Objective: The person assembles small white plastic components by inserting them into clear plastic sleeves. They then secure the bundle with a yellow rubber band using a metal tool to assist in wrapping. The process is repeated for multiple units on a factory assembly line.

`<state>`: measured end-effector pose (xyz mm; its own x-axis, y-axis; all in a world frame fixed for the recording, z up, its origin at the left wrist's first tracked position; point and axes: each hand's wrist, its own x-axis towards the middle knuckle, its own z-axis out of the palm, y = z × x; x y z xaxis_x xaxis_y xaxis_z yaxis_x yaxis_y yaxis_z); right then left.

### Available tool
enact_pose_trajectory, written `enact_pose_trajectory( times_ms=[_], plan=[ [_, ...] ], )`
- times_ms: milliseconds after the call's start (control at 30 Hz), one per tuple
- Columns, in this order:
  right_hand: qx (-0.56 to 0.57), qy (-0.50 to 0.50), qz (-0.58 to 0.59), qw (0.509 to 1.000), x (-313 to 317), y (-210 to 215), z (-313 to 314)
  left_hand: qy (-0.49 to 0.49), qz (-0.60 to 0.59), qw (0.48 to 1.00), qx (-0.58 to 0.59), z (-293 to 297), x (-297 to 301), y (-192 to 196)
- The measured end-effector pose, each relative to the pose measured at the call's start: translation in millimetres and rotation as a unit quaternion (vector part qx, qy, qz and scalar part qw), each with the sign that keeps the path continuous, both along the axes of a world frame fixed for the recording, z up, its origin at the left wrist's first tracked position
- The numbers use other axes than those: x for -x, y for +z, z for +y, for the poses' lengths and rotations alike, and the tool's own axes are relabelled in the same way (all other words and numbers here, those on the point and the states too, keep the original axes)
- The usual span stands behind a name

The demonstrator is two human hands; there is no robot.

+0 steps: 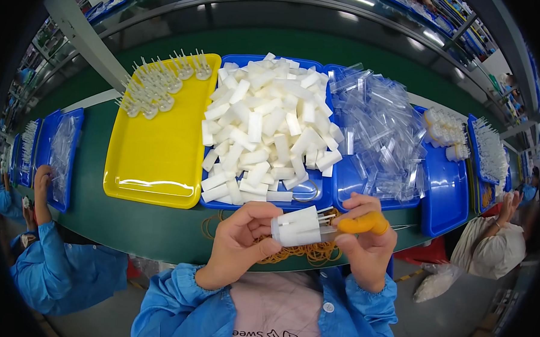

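Above the table's near edge, my left hand (243,235) is closed around the round base of a small assembly of white foam blocks (299,226). The assembly lies on its side, and thin white prongs (325,217) stick out on its right. My right hand (368,240) wears an orange finger cot (364,223) and pinches a clear plastic piece (328,233) against that pronged end. Fingers partly hide where the plastic meets the foam. Just below and behind both hands lies a heap of tan rubber bands (308,253).
A yellow tray (156,157) holds pronged white bases (150,91) at its far end. Beside it, blue trays carry piled white foam blocks (255,127), clear plastic pieces (377,131) and banded white assemblies (445,127). Co-workers in blue (66,274) and white (489,244) sit either side.
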<state>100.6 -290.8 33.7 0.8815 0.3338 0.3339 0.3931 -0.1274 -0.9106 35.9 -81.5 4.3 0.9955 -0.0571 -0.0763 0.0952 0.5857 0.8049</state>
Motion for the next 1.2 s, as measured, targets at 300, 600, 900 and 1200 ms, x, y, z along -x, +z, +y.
enact_pose_trajectory(
  times_ms=[300,600,900,1200],
  plan=[
    [-0.028,-0.023,0.016,0.999,16,-4,9,0.007,-0.064,0.996,-0.058,-6,6,-6],
    [0.07,0.016,-0.049,0.996,-12,9,1,0.009,0.007,1.0,-0.005,-3,2,-5],
    [0.485,-0.131,-0.289,0.815,-103,-26,-1,0.02,-0.003,1.0,0.011,0,5,-8],
    [0.492,-0.065,-0.265,0.827,-92,-30,-15,0.047,0.012,0.999,-0.004,2,8,-13]
  ],
)
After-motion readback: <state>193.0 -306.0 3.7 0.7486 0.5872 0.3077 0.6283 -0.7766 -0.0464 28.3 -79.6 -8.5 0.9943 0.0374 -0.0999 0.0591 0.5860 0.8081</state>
